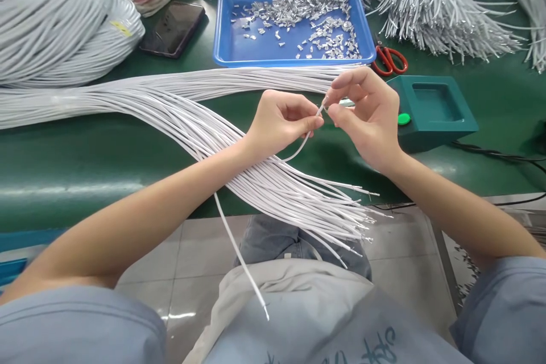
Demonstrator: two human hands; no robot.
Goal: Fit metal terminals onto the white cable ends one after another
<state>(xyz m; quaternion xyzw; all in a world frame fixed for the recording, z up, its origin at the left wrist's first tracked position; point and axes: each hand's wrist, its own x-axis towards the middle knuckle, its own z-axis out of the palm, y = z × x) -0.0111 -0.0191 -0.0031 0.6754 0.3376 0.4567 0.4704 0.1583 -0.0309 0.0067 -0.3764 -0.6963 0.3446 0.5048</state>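
Note:
Pinched between the thumb and fingers of my left hand (pixel 285 119) is one white wire (pixel 302 147), its stripped end pointing up and right. My right hand (pixel 369 116) is at that wire end, thumb and forefinger curled close around it; whether a small piece sits between these fingertips is too small to tell. Below my left wrist a fanned bundle of white wires (pixel 273 196) runs to the lower right, its bare ends past the table edge. Another layer of white wires (pixel 191 84) passes behind my hands. A single wire (pixel 239 256) hangs toward my lap.
A blue tray (pixel 222 40) of small metal terminals stands behind my hands, with red-handled scissors (pixel 390 60) beside it. On the right is a green device (pixel 439 111) with a cable. A phone (pixel 173 29), coiled wires (pixel 60 17) and finished-looking bundles (pixel 447 11) lie farther back.

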